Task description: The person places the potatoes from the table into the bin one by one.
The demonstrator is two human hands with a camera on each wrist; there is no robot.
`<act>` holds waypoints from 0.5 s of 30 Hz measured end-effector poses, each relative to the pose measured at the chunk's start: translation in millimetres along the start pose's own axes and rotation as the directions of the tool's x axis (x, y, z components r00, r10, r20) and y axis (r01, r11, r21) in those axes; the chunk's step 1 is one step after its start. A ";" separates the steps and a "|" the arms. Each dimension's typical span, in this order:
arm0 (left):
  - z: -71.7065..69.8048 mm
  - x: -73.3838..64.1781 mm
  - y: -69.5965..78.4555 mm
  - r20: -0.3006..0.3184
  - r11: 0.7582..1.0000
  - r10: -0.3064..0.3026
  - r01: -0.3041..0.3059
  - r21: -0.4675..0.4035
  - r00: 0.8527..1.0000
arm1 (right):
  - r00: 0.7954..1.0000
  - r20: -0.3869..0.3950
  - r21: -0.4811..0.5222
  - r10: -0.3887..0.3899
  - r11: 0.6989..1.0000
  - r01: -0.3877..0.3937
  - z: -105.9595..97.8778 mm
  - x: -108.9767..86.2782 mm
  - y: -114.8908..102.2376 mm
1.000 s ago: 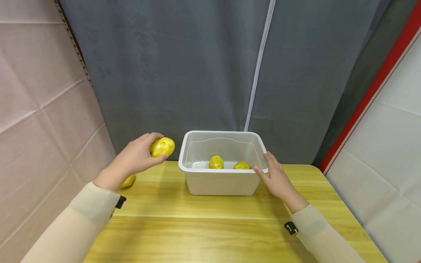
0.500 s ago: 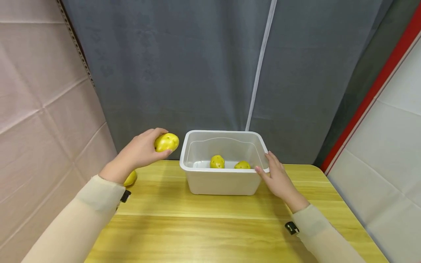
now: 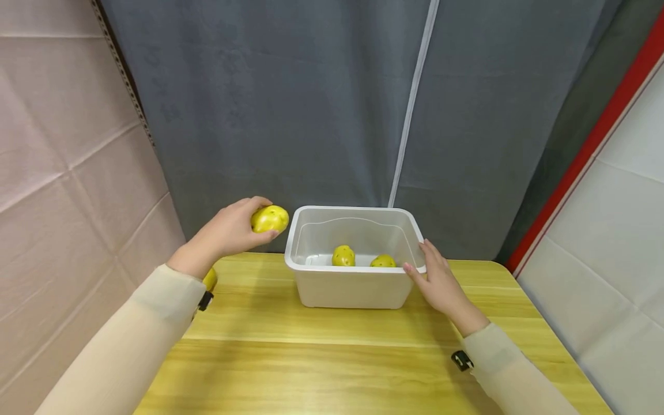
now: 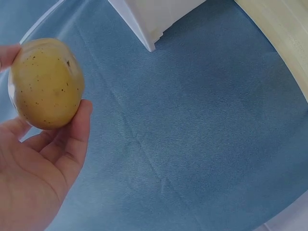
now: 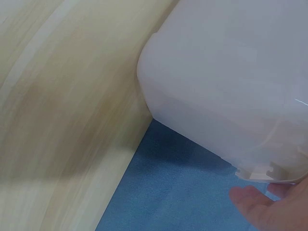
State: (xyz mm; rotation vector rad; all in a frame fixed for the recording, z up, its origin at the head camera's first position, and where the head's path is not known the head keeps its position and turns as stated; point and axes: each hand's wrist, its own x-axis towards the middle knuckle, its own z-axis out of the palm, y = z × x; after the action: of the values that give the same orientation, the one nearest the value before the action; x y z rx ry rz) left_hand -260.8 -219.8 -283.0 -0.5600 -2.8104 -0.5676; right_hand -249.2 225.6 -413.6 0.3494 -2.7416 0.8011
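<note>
Dark grey fabric curtain (image 3: 259, 115) hung at the back, w/ a light yellow-brown wood-grain worktop (image 3: 290, 369) in front. Deep white rectangular plastic bin (image 3: 347, 293) sat upright on the worktop's far part, approx. centre.

R hand (image 3: 438, 282), bare below a cream sleeve (image 3: 510, 363), was at bin's near R corner: fingers along R rim, thumb at front edge, grip spread w/ nothing enclosed. L hand (image 3: 230, 230), also bare, had its grip part-closed, thumb & fingertips pinching a yellow oval dark-specked potato (image 3: 270, 219) up off the worktop, just L of bin & apart from its rim.

Inside bin, 2 similar yellow spuds: 1st spud (image 3: 343, 256) approx. mid, 2nd spud (image 3: 384, 261) to its R, not touching. 3rd spud (image 3: 210, 279), mostly hidden behind L wrist, lay on the worktop L of bin. Small black clip (image 3: 206, 300) showed at L cuff; another black clip (image 3: 461, 361) at R.
</note>
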 end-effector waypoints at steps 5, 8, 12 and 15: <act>2.1 8.6 0.0 0.015 1.000 0.001 -0.001 -0.005 1.000 | 1.000 0.000 -0.002 -0.003 1.000 0.003 -1.4 0.1 1.0; 3.3 12.7 0.6 0.027 1.000 0.005 -0.005 0.000 1.000 | 1.000 0.002 -0.003 -0.003 1.000 0.003 -2.1 0.4 1.0; 4.3 18.1 2.3 0.040 1.000 0.008 -0.008 0.000 0.999 | 1.000 0.004 -0.004 -0.003 1.000 0.003 -2.7 0.6 0.6; 5.1 21.5 3.1 0.048 1.000 0.009 -0.009 -0.008 0.999 | 1.000 0.004 -0.005 -0.003 1.000 0.003 -2.8 0.4 0.3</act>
State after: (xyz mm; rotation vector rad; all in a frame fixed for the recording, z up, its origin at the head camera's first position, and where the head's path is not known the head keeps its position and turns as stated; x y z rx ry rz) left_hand -279.7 -208.1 -280.5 -0.5950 -2.8502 -0.5706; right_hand -249.1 227.4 -411.4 0.3547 -2.7458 0.7941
